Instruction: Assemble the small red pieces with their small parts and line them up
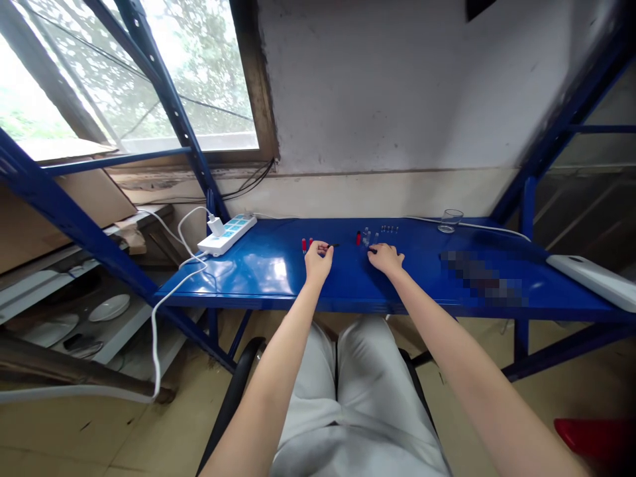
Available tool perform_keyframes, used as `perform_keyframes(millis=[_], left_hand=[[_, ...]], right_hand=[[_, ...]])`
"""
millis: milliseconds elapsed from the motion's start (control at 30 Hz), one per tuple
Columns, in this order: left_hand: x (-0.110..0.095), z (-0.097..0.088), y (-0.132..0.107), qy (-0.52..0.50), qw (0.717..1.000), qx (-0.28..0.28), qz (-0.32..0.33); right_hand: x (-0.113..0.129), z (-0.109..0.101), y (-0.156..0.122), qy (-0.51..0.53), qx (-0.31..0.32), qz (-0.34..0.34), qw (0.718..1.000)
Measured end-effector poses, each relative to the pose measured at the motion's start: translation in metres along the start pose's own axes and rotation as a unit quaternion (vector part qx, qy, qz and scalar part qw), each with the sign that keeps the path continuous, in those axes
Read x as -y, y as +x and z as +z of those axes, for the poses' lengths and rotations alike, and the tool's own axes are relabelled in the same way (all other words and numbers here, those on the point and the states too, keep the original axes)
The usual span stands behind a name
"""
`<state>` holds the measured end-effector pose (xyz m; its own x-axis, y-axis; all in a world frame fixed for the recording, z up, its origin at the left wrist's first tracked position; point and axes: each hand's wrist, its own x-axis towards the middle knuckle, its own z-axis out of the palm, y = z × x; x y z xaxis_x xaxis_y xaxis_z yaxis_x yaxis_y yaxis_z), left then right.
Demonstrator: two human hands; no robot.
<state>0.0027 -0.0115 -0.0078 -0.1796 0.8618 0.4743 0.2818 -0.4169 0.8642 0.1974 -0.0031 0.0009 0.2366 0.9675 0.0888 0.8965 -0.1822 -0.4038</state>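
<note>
Both my arms reach out over a blue metal table (258,271). My left hand (318,258) is curled, its fingertips pinching a small dark part (334,246) that lies just to its right. Two small red pieces (307,244) stand close to its left. My right hand (385,257) rests knuckles-up with fingers bent, touching the table beside a small dark piece (371,250). Just beyond it stand a red piece (358,237), some tiny clear parts (366,236) and a row of several small dark parts (389,229).
A white power strip (227,234) with a plugged charger and white cable lies at the table's back left. A clear glass (450,220) stands back right, a white flat device (593,277) at the right edge. Blue rack posts flank the table; plates sit on a low shelf (109,308) left.
</note>
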Motion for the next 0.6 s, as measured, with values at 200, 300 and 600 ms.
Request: perform_keyframes(millis=[200,300,600], left_hand=[[-0.004,0.0,-0.003,-0.009,1.0,0.022,0.01],[-0.005,0.0,-0.004,-0.002,0.999,0.031,0.023],[-0.004,0.0,-0.005,0.014,0.999,0.038,0.033]], right_hand=[[0.004,-0.002,0.006,-0.017,0.052,0.01,0.998],[0.005,-0.001,0.006,-0.024,0.058,0.011,0.998],[0.0,0.009,-0.001,-0.012,0.015,-0.007,1.0]])
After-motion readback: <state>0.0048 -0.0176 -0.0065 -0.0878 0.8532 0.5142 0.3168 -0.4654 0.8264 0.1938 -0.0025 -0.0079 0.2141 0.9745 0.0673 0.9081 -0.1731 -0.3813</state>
